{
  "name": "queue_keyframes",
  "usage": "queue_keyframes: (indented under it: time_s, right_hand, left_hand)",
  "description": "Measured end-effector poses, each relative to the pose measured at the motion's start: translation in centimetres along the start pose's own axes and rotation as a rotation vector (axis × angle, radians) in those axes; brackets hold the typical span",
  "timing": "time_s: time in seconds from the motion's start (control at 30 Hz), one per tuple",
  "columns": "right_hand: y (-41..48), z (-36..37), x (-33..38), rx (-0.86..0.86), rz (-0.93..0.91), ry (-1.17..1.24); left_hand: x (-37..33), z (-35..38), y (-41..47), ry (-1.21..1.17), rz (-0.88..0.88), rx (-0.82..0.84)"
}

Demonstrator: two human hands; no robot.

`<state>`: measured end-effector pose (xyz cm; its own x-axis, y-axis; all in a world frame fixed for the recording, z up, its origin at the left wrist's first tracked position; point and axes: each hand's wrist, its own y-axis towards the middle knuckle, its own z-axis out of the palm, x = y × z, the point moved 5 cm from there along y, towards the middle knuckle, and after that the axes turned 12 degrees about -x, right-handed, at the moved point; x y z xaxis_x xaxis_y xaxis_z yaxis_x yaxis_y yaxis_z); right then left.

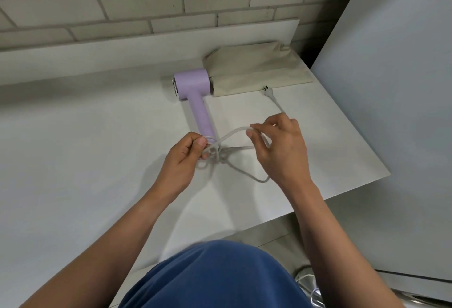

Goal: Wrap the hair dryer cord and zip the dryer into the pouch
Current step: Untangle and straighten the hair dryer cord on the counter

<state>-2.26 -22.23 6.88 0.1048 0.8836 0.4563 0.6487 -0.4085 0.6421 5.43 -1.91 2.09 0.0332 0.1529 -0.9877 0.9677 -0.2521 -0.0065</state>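
Observation:
A lilac hair dryer point(194, 92) lies on the white table point(85, 136), head toward the wall, handle pointing at me. Its grey cord point(247, 173) leaves the handle's end and lies in loose loops between my hands. My left hand point(183, 161) grips a small bundle of loops just below the handle. My right hand point(278, 146) pinches a strand of the cord a little to the right. Past that hand the cord runs up to the plug point(267, 89), which lies free on the table. The beige pouch point(256, 68) lies flat right of the dryer's head.
A brick wall point(146, 2) runs along the table's far side. A large pale panel point(391, 87) stands close on the right, past the table's right edge point(381, 166). The floor and a grey object show at the lower right.

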Motion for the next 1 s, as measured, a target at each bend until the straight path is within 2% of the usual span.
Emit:
queue_keyframes:
  time_s: [0.07, 0.23, 0.33, 0.47, 0.53, 0.67, 0.8, 0.87, 1.0]
  right_hand:
    - [-0.7, 0.2, 0.3, 0.038, -0.102, -0.105]
    - [-2.9, 1.0, 5.6, 0.109, -0.513, -0.083]
    - [-3.2, 2.2, 5.9, 0.099, -0.584, -0.045]
    - [-2.2, 1.6, 5.5, -0.005, -0.523, 0.046]
    - [-1.4, 0.5, 5.6, -0.044, -0.379, 0.16]
    - [0.5, -1.5, 4.8, -0.136, 0.024, 0.407]
    - [1.3, -1.5, 2.9, -0.155, 0.157, 0.39]
    - [1.4, -1.0, 1.6, -0.118, 0.153, 0.301]
    - [1.0, -1.0, 2.0, -0.095, -0.112, -0.08]
  left_hand:
    - [0.3, 0.1, -0.2, 0.032, 0.0, 0.002]
    - [0.2, 0.7, -0.5, 0.008, -0.018, -0.022]
    - [0.0, 0.7, -0.5, -0.012, -0.019, -0.015]
    - [0.1, 0.4, -0.7, -0.047, -0.05, -0.028]
    - [0.0, 0.2, -0.7, -0.074, -0.056, -0.048]
    - [-0.2, 0.3, -0.5, -0.114, -0.024, -0.022]
    - [-0.4, 0.6, -0.3, -0.086, 0.01, -0.029]
    - [-0.3, 0.6, -0.2, -0.063, 0.021, -0.038]
    - [-0.3, 0.7, 0.0, -0.018, 0.055, -0.049]
